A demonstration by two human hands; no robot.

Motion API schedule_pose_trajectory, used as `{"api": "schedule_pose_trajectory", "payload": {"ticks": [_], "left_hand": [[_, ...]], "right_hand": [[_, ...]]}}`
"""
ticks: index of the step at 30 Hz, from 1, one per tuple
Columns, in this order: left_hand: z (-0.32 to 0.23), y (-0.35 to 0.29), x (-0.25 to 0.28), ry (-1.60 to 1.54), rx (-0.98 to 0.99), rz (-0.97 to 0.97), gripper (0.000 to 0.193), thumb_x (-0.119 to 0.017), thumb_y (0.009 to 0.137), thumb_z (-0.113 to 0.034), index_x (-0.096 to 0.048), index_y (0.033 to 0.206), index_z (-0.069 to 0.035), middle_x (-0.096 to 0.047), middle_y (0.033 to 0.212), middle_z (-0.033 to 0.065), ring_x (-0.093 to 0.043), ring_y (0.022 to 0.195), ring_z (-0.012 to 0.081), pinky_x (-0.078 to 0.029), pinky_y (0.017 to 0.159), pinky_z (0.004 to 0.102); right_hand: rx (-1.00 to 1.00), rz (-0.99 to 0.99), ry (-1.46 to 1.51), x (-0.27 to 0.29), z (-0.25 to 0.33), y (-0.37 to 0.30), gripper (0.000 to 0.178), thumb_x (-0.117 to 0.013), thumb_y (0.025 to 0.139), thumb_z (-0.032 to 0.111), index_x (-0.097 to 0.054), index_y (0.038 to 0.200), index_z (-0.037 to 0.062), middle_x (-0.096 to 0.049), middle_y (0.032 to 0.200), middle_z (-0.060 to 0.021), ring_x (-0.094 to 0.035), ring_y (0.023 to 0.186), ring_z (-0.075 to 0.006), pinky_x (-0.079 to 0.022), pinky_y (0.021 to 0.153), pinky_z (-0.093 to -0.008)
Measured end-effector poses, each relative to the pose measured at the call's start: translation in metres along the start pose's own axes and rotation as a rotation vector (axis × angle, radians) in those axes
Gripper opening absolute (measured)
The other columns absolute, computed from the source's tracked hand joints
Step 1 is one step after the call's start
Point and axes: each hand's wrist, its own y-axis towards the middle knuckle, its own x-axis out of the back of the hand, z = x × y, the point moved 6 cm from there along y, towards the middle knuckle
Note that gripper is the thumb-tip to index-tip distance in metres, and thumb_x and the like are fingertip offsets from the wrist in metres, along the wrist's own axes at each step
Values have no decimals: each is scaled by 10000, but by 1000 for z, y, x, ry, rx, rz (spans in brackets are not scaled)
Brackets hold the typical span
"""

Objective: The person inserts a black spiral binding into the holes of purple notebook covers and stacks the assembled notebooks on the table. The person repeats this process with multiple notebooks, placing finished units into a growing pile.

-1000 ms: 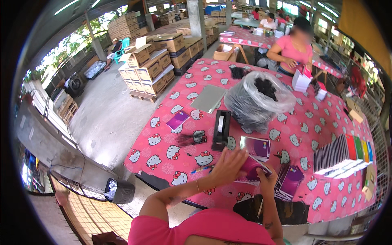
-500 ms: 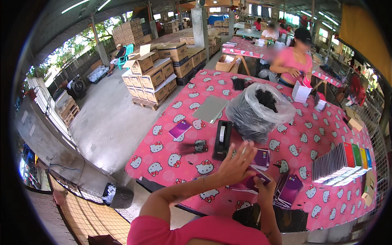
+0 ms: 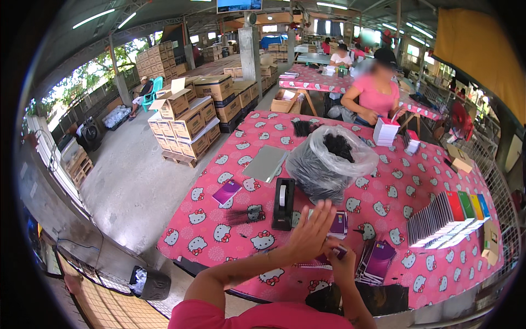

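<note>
My left hand (image 3: 311, 234) is stretched out flat, fingers pointing away from me, above the table beside the tape dispenser (image 3: 282, 205). Just right of it, my right hand (image 3: 342, 264) is closed on a small purple notebook, which is mostly hidden by the hands. Purple notebooks (image 3: 338, 225) lie beyond my hands, partly covered by the left one. To the right of my right hand rests a pile of spiral-bound purple notebooks (image 3: 380, 257). Loose black binding coils (image 3: 245, 215) and a single purple notebook (image 3: 227, 192) lie left of the dispenser.
A clear plastic bag of black coils (image 3: 329, 164) stands mid-table, near a grey sheet (image 3: 266, 163). Rows of notebooks with coloured covers (image 3: 438, 225) stand at right. Across the table a person (image 3: 375, 93) handles a white stack (image 3: 386, 131). Cartons (image 3: 186, 126) stand at left.
My view has tilted up slightly and shifted right. My right hand has tipped the purple notebook so less of its cover shows; my left hand stays outstretched beside it.
</note>
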Motion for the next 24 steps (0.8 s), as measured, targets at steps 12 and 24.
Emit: {"api": "schedule_pose_trajectory", "payload": {"ticks": [12, 24], "left_hand": [[-37, -39, -26, -143, -195, -79, 821, -448, 957, -564, -318, 1510, 29, -337, 1565, 192, -306, 1459, 337, -232, 1153, 549], [-7, -20, -78, -199, -96, 250, 725, -470, 979, -522, -388, 1483, -8, -326, 1578, 192, -278, 1480, 343, -76, 1180, 628]], "right_hand": [[-34, -42, 191, 11, -11, 4, 180, -660, 896, 27, -683, 1064, -34, -700, 951, -36, -633, 829, -92, -526, 709, -264], [26, 57, 52, 14, -93, 10, 264, -656, 879, 5, -681, 1142, 1, -726, 918, -49, -634, 826, -108, -526, 754, -288]]}}
